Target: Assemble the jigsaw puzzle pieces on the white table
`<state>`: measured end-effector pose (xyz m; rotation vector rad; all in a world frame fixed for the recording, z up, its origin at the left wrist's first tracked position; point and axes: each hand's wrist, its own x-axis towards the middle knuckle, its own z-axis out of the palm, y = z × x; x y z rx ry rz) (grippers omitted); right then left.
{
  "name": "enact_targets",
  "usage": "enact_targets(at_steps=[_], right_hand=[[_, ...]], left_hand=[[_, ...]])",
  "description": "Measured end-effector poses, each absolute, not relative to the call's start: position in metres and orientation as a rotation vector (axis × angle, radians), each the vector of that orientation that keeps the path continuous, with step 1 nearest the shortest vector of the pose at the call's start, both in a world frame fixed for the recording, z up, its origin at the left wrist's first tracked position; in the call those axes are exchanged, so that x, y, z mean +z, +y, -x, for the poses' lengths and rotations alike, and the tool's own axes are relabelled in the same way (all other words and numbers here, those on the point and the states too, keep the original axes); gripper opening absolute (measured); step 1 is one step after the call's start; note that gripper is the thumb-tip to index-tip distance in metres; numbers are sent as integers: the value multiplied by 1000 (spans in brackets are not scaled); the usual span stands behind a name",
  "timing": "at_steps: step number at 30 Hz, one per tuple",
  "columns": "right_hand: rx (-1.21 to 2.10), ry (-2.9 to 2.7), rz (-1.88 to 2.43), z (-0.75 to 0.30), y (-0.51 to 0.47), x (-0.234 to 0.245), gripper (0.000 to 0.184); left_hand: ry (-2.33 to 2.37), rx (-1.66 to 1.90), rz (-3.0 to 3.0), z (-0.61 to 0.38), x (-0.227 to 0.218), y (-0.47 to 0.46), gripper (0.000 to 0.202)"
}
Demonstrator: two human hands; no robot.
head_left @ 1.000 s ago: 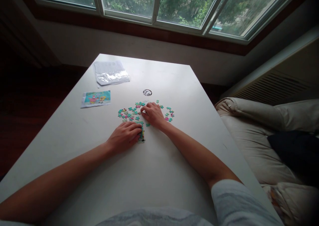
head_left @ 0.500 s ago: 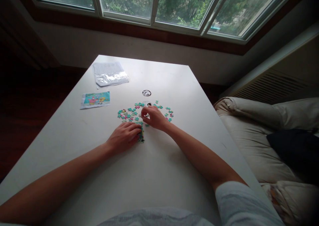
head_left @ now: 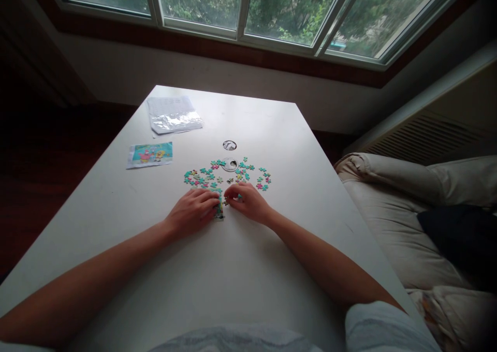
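Left hand (head_left: 192,212) flat on white tabletop (head_left: 240,269), fingers curled together, clamped on left edge of joined strip (head_left: 219,210) at mid-table. Right hand (head_left: 248,202) just right of it, fingertips pinched on a puzzle piece (head_left: 226,202) touching the strip. Loose pieces (head_left: 205,176) scattered just beyond. Picture card (head_left: 149,153) far left.

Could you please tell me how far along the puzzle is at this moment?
It is early on. Done: only a short joined strip near the middle of the table. In hand: the left hand rests on that strip while the right hand pinches a piece at its edge. Left: most loose pieces lie scattered beyond the hands, unjoined.
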<state>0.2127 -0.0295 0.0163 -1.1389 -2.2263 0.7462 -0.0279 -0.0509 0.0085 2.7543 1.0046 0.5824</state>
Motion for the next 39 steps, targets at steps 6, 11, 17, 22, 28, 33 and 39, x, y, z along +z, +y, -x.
enact_targets(at_steps=[6, 11, 17, 22, 28, 33, 39], right_hand=[[681, -2295, 1117, -208, -30, 9, 10], [565, -2331, 1172, -206, -31, 5, 9], [449, -2332, 1275, -204, -35, 5, 3], [447, -2344, 1266, -205, -37, 8, 7], [419, -2380, 1256, -207, -41, 11, 12], [448, -2386, 1281, -205, -42, 10, 12], [489, -2390, 1302, -204, -41, 12, 14]], left_hand=[[996, 618, -2744, 27, 12, -50, 26], [1014, 605, -2755, 27, 10, -51, 26], [1014, 608, -2748, 28, 10, -51, 26], [1019, 611, -2745, 28, 9, -50, 26], [1023, 592, -2752, 28, 8, -50, 25], [1017, 586, -2751, 28, 9, -51, 26], [1002, 604, -2737, 27, 9, -51, 25]])
